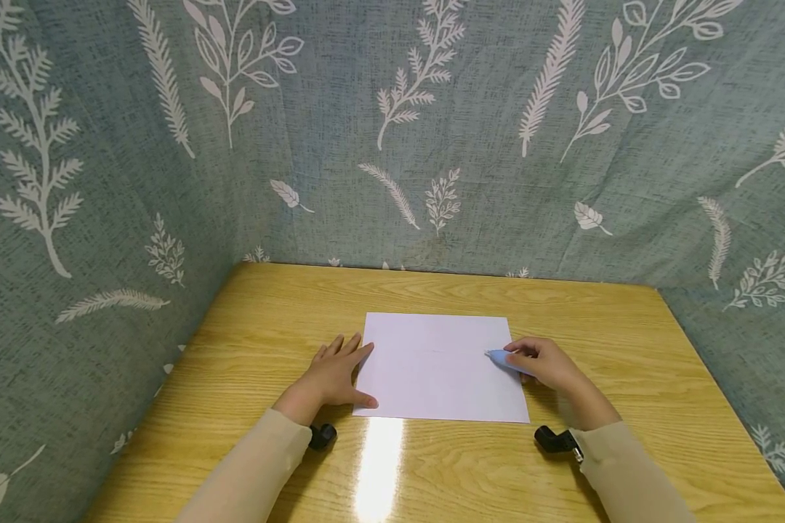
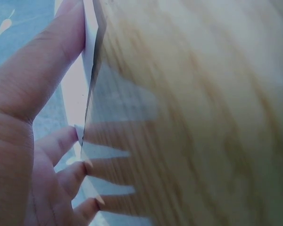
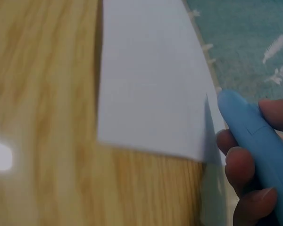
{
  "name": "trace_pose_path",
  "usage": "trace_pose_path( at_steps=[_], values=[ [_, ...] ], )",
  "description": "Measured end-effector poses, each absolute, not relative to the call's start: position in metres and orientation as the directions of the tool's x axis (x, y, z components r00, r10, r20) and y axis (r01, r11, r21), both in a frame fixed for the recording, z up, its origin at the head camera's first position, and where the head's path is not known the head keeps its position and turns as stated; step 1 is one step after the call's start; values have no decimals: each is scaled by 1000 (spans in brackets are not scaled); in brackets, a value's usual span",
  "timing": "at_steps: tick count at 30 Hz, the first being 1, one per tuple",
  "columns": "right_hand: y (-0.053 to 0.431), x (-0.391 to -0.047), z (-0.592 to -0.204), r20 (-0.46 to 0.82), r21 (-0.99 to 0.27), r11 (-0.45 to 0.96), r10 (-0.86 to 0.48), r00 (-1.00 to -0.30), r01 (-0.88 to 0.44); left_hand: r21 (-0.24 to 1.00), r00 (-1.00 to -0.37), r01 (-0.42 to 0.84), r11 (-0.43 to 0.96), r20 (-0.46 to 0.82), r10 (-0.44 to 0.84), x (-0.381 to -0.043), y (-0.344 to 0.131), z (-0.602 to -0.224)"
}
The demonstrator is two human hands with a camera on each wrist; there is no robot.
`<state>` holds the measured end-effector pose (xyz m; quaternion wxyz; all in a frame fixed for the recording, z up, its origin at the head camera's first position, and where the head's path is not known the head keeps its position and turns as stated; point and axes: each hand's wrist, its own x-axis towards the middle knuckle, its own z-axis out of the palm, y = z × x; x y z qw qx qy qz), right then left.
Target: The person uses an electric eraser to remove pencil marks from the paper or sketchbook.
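Note:
A white sheet of paper [image 1: 432, 385] lies flat on the wooden table, a faint line across its middle. My left hand [image 1: 332, 376] is spread at the paper's left side, its thumb on the lower left corner and index fingertip at the left edge; the other fingers reach over the table. At the right edge, my right hand [image 1: 551, 365] grips a light-blue pen-shaped tool [image 1: 506, 359], its narrow tip pointing left over the paper. The right wrist view shows the tool's smooth rounded body [image 3: 262, 146] between thumb and fingers; its exact kind cannot be told.
The wooden table [image 1: 288, 305] extends around the paper, with a bright reflection near its front. Behind and at both sides hangs a grey-green curtain [image 1: 340, 109] with white leaf patterns. Black wrist devices [image 1: 552, 440] sit by the cream sleeves [image 1: 628, 465].

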<state>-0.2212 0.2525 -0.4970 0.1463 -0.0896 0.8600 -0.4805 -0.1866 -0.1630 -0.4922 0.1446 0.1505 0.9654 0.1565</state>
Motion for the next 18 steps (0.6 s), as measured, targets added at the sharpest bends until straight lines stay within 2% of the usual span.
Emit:
trace_pose_path(
  at_steps=[10, 18],
  values=[
    [268, -214, -500, -193, -828, 556, -169, -967, 68, 347, -912, 241, 906, -240, 334, -186, -163, -493],
    [269, -207, -498, -126, -769, 640, -133, -983, 12, 350, -908, 236, 906, -252, 334, -186, -163, -489]
  ],
)
